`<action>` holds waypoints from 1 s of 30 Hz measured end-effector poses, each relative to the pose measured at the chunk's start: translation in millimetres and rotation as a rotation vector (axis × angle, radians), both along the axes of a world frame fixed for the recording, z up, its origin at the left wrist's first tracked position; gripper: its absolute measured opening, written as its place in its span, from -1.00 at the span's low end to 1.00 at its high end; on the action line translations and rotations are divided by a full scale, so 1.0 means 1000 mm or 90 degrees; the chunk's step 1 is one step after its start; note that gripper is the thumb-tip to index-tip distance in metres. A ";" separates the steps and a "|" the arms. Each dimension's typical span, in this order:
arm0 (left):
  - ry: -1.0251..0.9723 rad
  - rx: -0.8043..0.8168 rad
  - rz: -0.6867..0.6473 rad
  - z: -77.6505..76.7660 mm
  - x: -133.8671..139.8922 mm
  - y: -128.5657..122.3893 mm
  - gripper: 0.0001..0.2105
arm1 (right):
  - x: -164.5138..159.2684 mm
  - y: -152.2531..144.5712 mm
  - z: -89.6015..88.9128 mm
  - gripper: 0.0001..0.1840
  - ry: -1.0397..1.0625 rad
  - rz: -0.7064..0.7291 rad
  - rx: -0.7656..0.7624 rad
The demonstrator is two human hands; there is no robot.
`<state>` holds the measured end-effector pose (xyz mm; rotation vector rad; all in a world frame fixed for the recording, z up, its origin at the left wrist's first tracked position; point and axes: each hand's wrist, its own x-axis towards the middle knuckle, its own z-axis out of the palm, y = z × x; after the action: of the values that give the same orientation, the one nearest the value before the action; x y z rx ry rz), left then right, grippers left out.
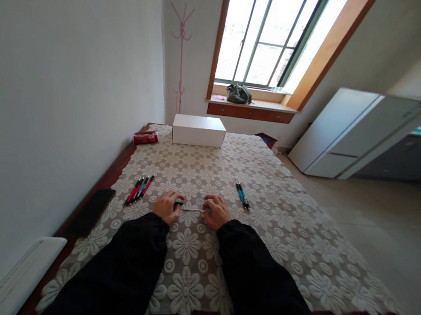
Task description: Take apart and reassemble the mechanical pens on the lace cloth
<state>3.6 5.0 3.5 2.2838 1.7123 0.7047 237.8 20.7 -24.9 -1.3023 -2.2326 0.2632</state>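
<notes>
Over the middle of the lace tablecloth (190,249), my left hand (166,206) is closed on a small black piece (178,203) that looks like part of a pen. A thin pale rod (192,209), similar to a pen refill, spans the gap between my hands. My right hand (217,212) pinches the rod's right end, and its fingertips partly hide what is there. To the left lies a row of several red and teal pens (139,189) with black ends. Teal and black pens (242,195) lie close together to the right.
A white box (199,131) stands at the table's far end, with a red packet (146,137) to its left. Along the left edge lie a dark flat object (90,212) and a white object (23,275) by the wall. A fridge (342,133) stands beyond, on the right.
</notes>
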 end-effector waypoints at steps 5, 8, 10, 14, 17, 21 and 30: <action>-0.021 0.028 -0.105 -0.001 0.000 0.000 -0.83 | 0.000 -0.002 0.003 -0.77 0.002 -0.011 0.018; -0.016 0.029 -0.132 -0.002 0.001 0.000 -0.84 | -0.003 -0.005 0.007 -0.86 -0.025 0.027 0.018; -0.013 0.027 -0.136 -0.002 0.001 0.000 -0.85 | -0.004 -0.008 0.010 -0.87 -0.036 0.038 0.020; -0.018 0.037 -0.137 -0.004 0.001 0.001 -0.87 | -0.004 -0.011 0.013 -0.87 -0.026 0.042 0.031; -0.025 0.045 -0.135 -0.006 0.001 0.002 -0.88 | -0.003 -0.009 0.011 -0.88 -0.012 0.046 0.048; -0.040 0.060 -0.138 -0.009 0.001 0.003 -0.88 | -0.002 -0.005 0.005 -0.88 -0.009 0.050 0.063; -0.053 0.090 -0.139 -0.012 0.001 0.003 -0.90 | -0.001 -0.001 -0.001 -0.88 -0.007 0.055 0.073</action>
<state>4.3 8.5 -8.5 2.4474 1.3900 0.8842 236.9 19.4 -26.4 -1.1521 -2.2805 0.1585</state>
